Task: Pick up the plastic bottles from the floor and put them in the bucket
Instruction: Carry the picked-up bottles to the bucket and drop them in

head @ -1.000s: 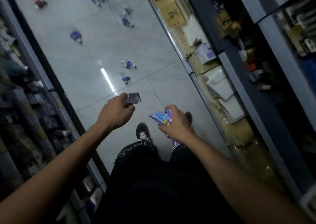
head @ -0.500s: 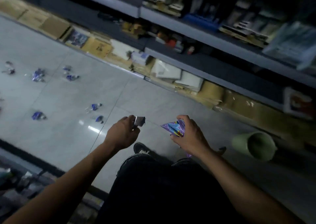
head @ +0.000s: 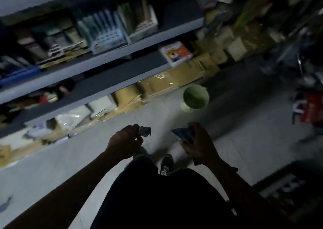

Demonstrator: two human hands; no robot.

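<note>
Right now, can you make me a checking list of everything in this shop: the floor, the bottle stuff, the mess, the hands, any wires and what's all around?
Surface: pale tiled floor, dim and blurred.
Job's things: green bucket stands on the floor by the boxes, looks empty; crushed bottle piece in the left hand; crumpled blue bottle piece in the right hand.
Clutter: cardboard boxes and white packets along the shelf foot.
Hands: left hand and right hand each grip a piece, held apart, short of the bucket.
Cables: nothing seen.
Surroundings: stocked shelves; a red pack at right; the person's shoe.
</note>
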